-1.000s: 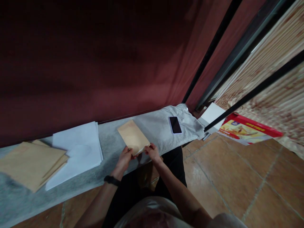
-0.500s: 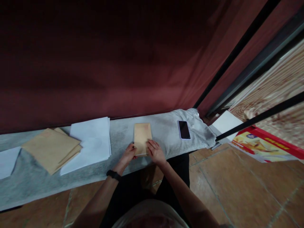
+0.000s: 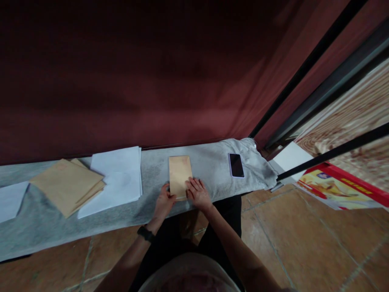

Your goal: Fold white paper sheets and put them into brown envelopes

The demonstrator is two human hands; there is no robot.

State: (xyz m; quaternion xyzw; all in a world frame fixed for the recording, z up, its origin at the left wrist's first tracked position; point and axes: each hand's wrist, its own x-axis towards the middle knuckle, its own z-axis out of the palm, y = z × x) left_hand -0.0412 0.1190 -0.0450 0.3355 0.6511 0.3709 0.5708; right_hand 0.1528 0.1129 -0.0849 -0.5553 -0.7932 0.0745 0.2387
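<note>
A brown paper envelope [image 3: 180, 174] lies upright before me on the grey cloth, a pale strip showing along its near end. My left hand [image 3: 164, 201] pinches its near left corner, thumb on top and fingers curled at the side. Stretched out flat, the fingers of my right hand [image 3: 198, 194] rest on the envelope's lower right edge. To the left, several more brown envelopes [image 3: 68, 184] overlap a stack of white paper sheets [image 3: 120, 174].
Grey cloth [image 3: 209, 166] covers the long narrow surface against a dark red wall [image 3: 170, 101]. A phone [image 3: 236, 165] lies on the right. More white paper [image 3: 12, 200] is at the far left. Black bars [image 3: 334, 153] and a red-and-yellow box [image 3: 340, 186] are beyond the right end.
My left hand has shifted its hold at the near left corner, its thumb now over the envelope's edge. The envelope sits slightly further left in view; the right hand has barely moved.
</note>
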